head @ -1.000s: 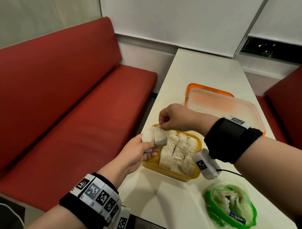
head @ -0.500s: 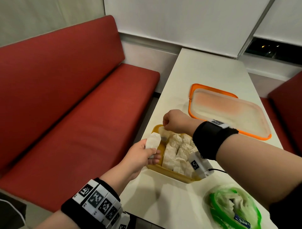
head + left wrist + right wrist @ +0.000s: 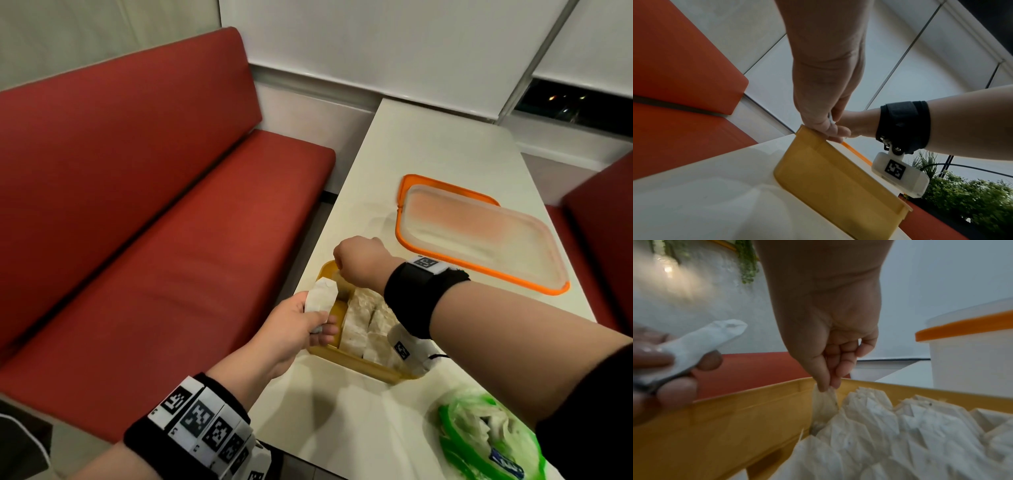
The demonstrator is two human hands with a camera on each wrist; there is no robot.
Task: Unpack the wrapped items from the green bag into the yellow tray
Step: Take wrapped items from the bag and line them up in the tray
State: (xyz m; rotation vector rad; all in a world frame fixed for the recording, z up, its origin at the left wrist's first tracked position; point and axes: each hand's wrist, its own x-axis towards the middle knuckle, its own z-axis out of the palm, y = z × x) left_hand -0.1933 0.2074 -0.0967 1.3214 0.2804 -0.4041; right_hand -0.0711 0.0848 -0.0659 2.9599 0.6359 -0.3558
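The green bag (image 3: 493, 442) is seen nearest, just short of the yellow tray (image 3: 356, 365) on the table (image 3: 428, 144), w/ crumpled white wraps showing in its open mouth; more items are judged left to unpack. At the tray's left rim, the left hand (image 3: 291, 330) is held w/ its fingers (image 3: 663, 356) clenched around one wrapped item (image 3: 320, 296), poised above the rim, not yet inside. Within the tray, rows of wrapped items (image 3: 363, 318) are packed upright, touching each other; a narrow gap is left along the left wall. At the tray's far-left corner, the right hand (image 3: 363, 263) is lowered, thumb & forefinger (image 3: 825, 381) pinched on the top edge of a wrapped packet (image 3: 824, 404) being slotted into that gap. Beyond the tray, an orange-rimmed lid (image 3: 479, 236) lies flat, well apart from the hands. The items are judged light, soft & crushable, paper-wrapped, prob. a bit slick; they are best taken by the folded top edge or lightly across the flat sides, w/o squeezing. The wrap could tear or unfold if pulled hard against neighbours.
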